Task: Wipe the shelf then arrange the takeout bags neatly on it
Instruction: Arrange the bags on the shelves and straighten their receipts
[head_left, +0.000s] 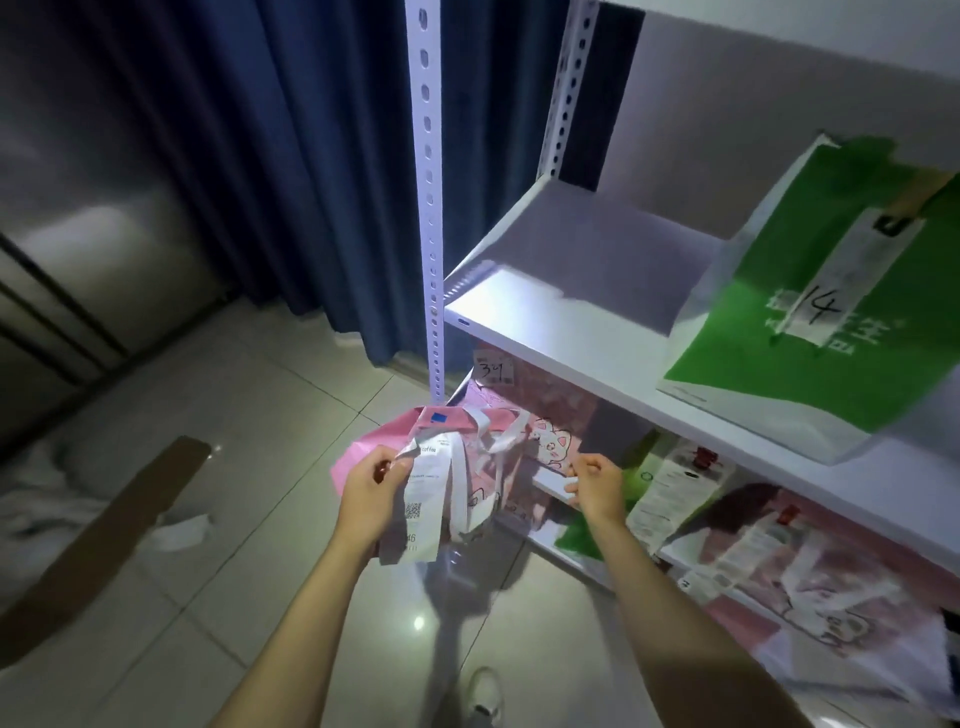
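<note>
Both hands pinch a pink bag (457, 467), left hand (371, 493) at the receipt, right hand (597, 486) at the edge. One green bag (810, 322) sits on the shelf (561, 332); more bags likely wait below.

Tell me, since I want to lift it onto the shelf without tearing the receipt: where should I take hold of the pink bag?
Probably take the pink bag by its white handles, from above. They loop up at the bag's open top, while the receipt hangs loose down the front.
</note>
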